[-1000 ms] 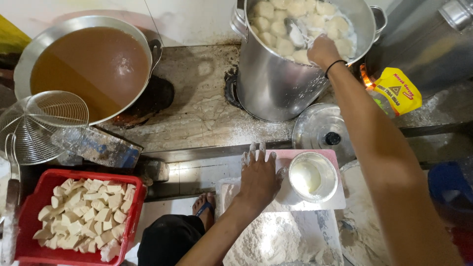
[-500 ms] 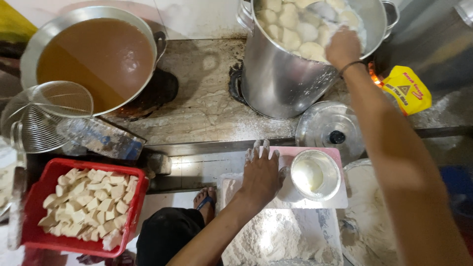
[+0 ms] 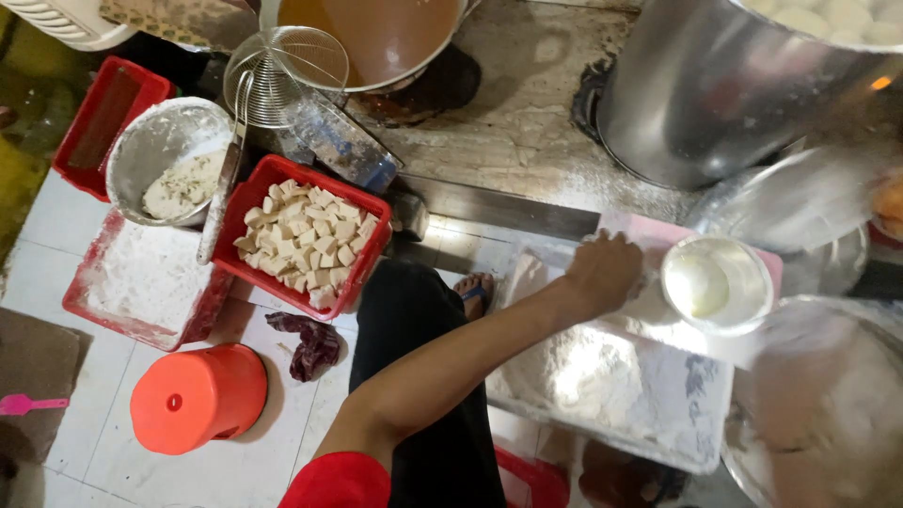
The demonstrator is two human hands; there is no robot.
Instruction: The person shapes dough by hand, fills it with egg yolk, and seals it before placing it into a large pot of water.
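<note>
A pink board [image 3: 649,246] lies flat over a floury tray [image 3: 611,395], bearing a white bowl [image 3: 717,284].

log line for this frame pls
left hand: flat on pink board | beside: small white bowl | below: floured tray | right hand: out of view

The big steel pot [image 3: 743,85] at far right is cut by the top edge; the glass lid [image 3: 800,202] is blurred; the right hand is out of view.
</note>
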